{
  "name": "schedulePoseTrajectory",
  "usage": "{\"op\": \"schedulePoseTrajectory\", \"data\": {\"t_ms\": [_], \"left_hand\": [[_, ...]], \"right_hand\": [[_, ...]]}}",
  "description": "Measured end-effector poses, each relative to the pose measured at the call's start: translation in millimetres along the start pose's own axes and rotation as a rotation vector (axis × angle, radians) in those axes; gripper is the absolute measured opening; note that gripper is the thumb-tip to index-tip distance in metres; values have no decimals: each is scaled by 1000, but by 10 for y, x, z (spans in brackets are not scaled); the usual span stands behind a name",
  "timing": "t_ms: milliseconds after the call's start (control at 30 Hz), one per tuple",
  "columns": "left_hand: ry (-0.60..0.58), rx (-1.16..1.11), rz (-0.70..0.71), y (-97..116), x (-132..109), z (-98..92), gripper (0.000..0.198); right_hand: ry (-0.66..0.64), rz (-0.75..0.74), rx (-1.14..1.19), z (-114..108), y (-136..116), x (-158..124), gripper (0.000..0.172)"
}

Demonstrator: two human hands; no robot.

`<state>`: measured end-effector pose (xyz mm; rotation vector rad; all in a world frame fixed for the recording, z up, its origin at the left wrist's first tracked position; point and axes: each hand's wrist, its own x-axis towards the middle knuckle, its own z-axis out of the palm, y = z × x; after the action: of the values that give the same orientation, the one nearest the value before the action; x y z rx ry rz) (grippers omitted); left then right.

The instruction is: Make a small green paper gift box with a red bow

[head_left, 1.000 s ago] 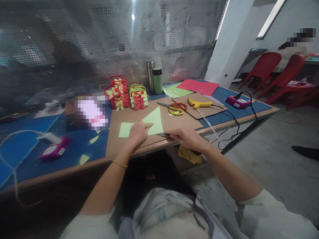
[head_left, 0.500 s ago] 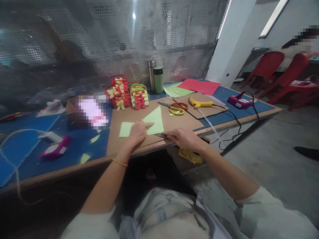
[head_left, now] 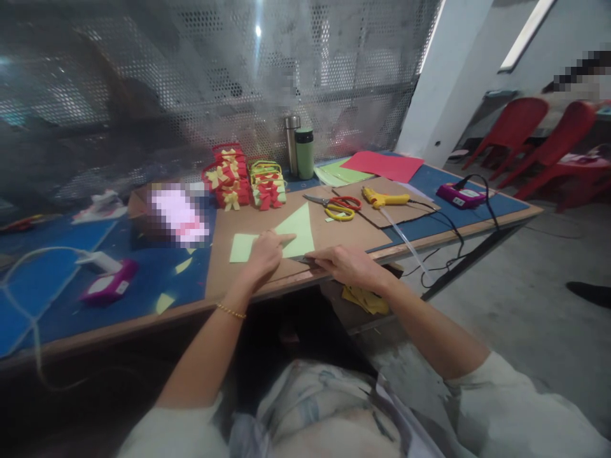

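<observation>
A pale green sheet of paper, with a folded or cut slanting edge, lies on brown cardboard near the table's front edge. On top of it my left hand presses down, its index finger stretched to the right. My right hand is closed around a thin, dark, blade-like tool whose tip reaches the sheet's lower edge; its handle is hidden in the fingers. Scissors with red and yellow handles lie beyond the right hand, beside a yellow glue gun.
Red and green felt-like baskets with bows stand at the back, near a green bottle. Red sheets lie back right. Purple power boxes sit at both sides, with cables. Yellow scraps lie left; red chairs stand beyond.
The tool in my right hand has shifted slightly left along the sheet's lower edge. My left hand stays pressed on the paper. The view has moved a little.
</observation>
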<state>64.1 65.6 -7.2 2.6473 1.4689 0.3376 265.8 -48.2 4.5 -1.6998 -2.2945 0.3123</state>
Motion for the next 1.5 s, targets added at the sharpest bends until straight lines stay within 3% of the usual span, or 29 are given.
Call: {"op": "schedulePoseTrajectory", "data": {"t_ms": [367,533,633,767,967,1500], "left_hand": [[-19,-27,-9,-7,23,-5,57],[-28,-155,23,-41,-3,-105,57],[-55,-271,56,-140,-60,-217,50],[-99,-210,102,-383,-166,-354,31],[-118,-223,91,-695,-287,-367,35],[-147,-259,184,-793,-250,-321,31]], "right_hand": [[-11,-22,-16,-9,-97,-3,40],[-9,-38,-49,10,-167,59,37],[-12,-41,-68,12,-184,75,35],[-27,-30,-69,14,-181,69,37],[-31,-30,-86,36,-162,88,39],[-52,-52,-24,25,-258,128,38]]}}
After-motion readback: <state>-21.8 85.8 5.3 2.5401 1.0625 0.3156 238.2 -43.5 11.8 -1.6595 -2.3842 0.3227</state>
